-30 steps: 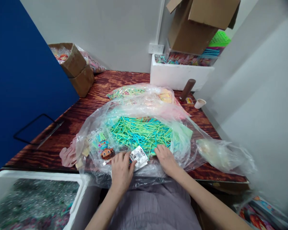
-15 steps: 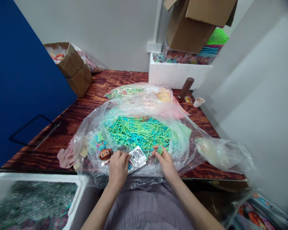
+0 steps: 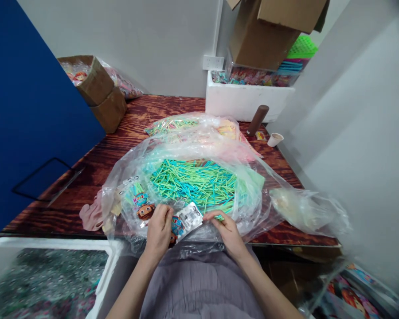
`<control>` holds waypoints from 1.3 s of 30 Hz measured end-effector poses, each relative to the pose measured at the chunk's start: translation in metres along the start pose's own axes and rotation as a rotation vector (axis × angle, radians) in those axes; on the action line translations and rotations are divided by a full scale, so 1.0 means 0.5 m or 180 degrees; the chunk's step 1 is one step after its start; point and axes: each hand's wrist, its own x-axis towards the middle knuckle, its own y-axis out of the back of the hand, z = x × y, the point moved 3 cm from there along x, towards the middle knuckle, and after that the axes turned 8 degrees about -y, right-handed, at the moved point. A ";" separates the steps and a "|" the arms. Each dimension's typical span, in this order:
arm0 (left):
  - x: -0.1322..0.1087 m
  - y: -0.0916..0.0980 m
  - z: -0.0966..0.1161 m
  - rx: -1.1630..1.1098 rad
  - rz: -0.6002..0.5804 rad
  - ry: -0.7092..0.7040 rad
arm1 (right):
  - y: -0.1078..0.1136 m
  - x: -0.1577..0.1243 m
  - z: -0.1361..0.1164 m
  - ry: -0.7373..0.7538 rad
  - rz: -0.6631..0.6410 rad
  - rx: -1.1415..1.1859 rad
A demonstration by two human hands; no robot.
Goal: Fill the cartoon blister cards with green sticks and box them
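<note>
My left hand (image 3: 159, 228) is closed on a small printed packet (image 3: 190, 218), which lies tilted with its white end toward the right. A cartoon figure shows on the packet beside my fingers. My right hand (image 3: 226, 229) pinches a few short green sticks (image 3: 219, 217), mostly hidden by the fingers. Its fingertips are at the packet's right end; whether they touch it I cannot tell. Beyond both hands, a pile of thin green and blue sticks (image 3: 193, 181) fills an opened clear plastic bag (image 3: 119, 166). Another cartoon packet (image 3: 143, 206) lies left of my left hand.
A foam box (image 3: 115, 261) stands below the table's left edge. Pink cloth (image 3: 91, 215) lies at left, a clear bag (image 3: 306, 210) at right. Farther back are a paper cup (image 3: 275, 140), a brown cylinder (image 3: 258, 120), a white foam box (image 3: 246, 102) and a carton (image 3: 108, 108).
My right hand has moved slightly left and down, with its fingertips now at the packet's end. My left hand has shifted a little left, and more of the packet's printed front shows.
</note>
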 end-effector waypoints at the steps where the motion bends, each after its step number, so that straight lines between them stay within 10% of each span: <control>1: 0.001 0.001 -0.001 0.0005 0.0038 -0.0025 | -0.001 0.000 0.004 0.0013 -0.0018 -0.0007; 15: 0.020 0.017 -0.001 -0.2273 0.0959 0.1292 | -0.001 -0.003 0.015 -0.0076 -0.0017 -0.0235; 27: 0.005 0.001 0.029 -0.1798 0.0136 0.1159 | 0.002 -0.003 0.027 -0.0065 -0.0025 -0.0304; 39: -0.029 0.013 -0.015 -0.1966 0.0809 0.1541 | 0.001 -0.005 0.023 -0.0121 -0.0013 -0.0387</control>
